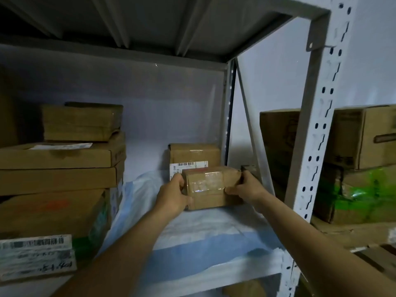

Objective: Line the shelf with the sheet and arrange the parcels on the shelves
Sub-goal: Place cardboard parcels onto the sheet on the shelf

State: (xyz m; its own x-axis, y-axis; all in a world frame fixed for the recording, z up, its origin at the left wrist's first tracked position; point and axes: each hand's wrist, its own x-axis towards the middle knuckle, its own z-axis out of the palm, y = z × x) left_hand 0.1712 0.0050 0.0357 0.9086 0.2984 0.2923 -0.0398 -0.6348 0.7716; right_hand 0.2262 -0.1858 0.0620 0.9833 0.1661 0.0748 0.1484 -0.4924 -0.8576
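Both hands hold a small taped parcel by its ends, left hand and right hand, fingers curled round it. It sits on the blue-and-white sheet (rumpled at its left), just before a labelled box on the shelf.

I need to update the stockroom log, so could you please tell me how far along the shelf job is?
Done: the blue and white sheet already covers the shelf, and a labelled parcel stands at the back beside a stack of boxes on the left. In hand: the left hand and right hand grip a taped parcel, placing it in front. Left: releasing it; whether more parcels wait is not visible.
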